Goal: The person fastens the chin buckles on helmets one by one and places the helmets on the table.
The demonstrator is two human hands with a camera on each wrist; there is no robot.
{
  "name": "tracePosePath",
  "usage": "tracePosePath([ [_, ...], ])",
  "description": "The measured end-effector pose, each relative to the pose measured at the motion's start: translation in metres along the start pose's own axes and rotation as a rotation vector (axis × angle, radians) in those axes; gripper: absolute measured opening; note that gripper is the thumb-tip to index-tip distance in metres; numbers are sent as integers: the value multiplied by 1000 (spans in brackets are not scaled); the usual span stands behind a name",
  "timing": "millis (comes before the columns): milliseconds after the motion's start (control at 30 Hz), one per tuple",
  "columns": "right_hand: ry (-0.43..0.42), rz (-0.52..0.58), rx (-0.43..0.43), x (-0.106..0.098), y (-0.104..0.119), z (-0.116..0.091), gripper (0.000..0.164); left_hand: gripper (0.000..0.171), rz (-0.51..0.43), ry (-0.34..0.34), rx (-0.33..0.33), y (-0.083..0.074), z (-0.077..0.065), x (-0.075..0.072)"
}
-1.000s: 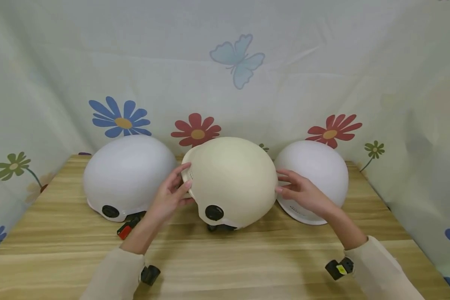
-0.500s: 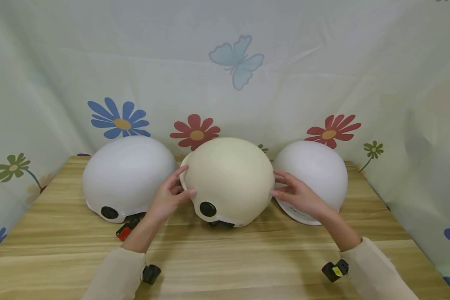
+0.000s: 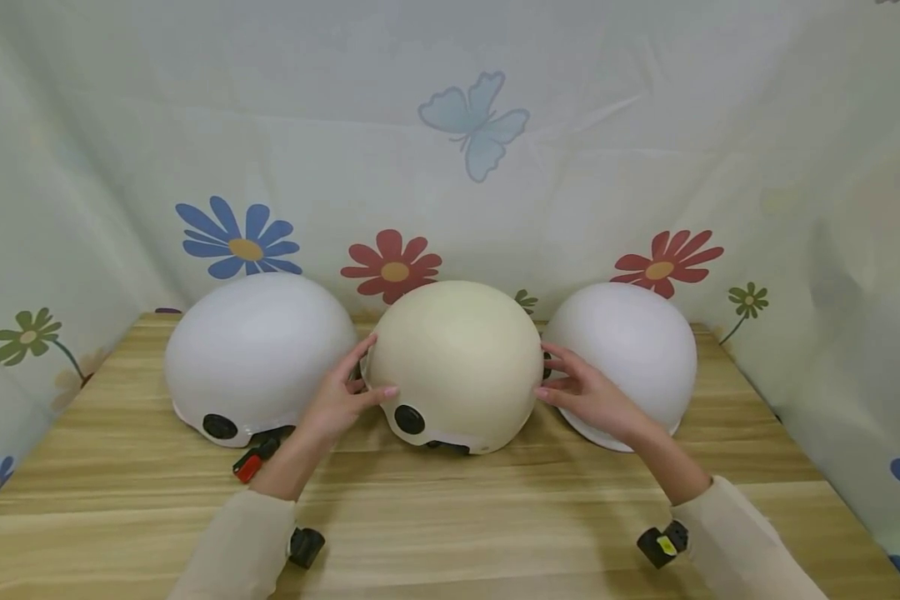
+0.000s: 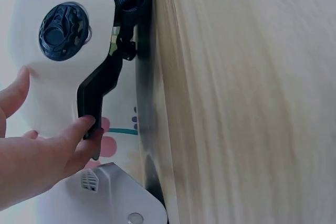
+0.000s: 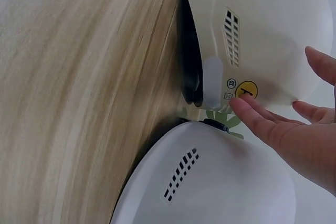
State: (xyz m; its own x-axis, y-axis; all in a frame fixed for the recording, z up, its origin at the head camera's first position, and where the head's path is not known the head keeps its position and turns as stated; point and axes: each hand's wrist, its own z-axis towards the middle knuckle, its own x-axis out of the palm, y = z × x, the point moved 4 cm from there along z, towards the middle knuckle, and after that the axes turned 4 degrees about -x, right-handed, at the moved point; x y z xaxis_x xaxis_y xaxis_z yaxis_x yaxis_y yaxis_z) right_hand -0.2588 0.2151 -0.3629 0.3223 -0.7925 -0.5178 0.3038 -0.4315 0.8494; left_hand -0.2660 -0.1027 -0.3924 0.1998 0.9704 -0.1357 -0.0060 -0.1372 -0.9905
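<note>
A cream helmet stands in the middle of the table between my two hands, its round black knob facing me at the lower left. With my left hand I grip its left side: the thumb lies on the shell and the fingers reach the black lower rim, as the left wrist view shows. Nearly straight fingers of my right hand touch its right side, near a yellow round sticker and slotted vents.
A white helmet with a black knob and a red-and-black buckle sits on the left. Another white helmet is close on the right, partly behind my right hand. All rest on a wooden table before a flowered cloth.
The cream helmet has turned, its knob shifting left and its left brim swinging back out of sight. Its top sits slightly lower. Both hands have stayed on it, the right moving a little left.
</note>
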Motion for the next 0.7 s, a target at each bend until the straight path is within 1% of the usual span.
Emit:
tracePosePath([
  [100, -1, -3, 3, 1, 0, 1, 71, 80, 4, 13, 8, 2, 1, -1],
  [200, -3, -6, 10, 2, -1, 2, 71, 80, 33, 18, 11, 4, 4, -2],
  [333, 0, -7, -4, 3, -2, 2, 71, 81, 60, 24, 12, 7, 7, -1],
  [700, 22, -34, -44, 6, -5, 1, 71, 87, 87, 40, -20, 18, 14, -2],
])
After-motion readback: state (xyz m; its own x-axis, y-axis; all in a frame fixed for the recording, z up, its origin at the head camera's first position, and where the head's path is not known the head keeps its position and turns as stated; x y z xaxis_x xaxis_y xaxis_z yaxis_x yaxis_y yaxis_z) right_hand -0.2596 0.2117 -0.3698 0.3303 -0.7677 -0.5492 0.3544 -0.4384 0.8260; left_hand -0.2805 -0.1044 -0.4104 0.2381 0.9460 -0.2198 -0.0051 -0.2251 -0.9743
